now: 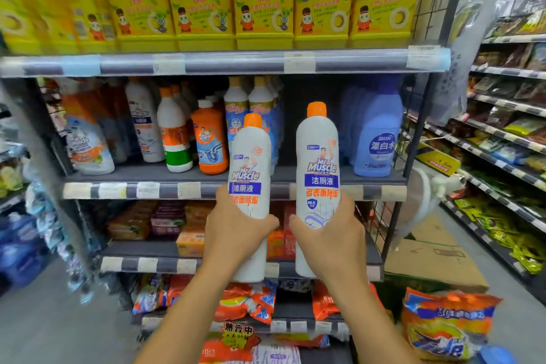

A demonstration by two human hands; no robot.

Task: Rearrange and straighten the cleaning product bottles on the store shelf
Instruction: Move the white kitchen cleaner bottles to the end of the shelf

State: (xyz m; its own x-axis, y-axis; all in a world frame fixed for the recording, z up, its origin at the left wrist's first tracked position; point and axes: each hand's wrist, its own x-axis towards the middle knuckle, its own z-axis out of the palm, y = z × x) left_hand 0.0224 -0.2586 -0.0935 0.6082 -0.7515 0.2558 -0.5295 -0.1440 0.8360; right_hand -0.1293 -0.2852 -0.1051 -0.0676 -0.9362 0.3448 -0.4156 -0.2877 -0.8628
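Observation:
I hold two white Mr Muscle bottles with orange caps upright in front of the middle shelf (177,190). My left hand (233,233) grips the lower half of the left bottle (249,168). My right hand (331,233) grips the lower half of the right bottle (319,162), which sits a little higher. Behind them on the shelf stand an orange drain-cleaner bottle (210,142), a white bottle with a green band (174,133), two tall white-and-blue bottles (236,103) and blue bleach bottles (376,133). A gap shows on the shelf behind the right bottle.
Yellow detergent jugs (263,0) fill the top shelf. Soap packs (165,219) lie on the shelf below, bagged powder (443,325) at the bottom right. A cardboard box (428,263) sits on the floor to the right, beside another aisle of shelves (508,133).

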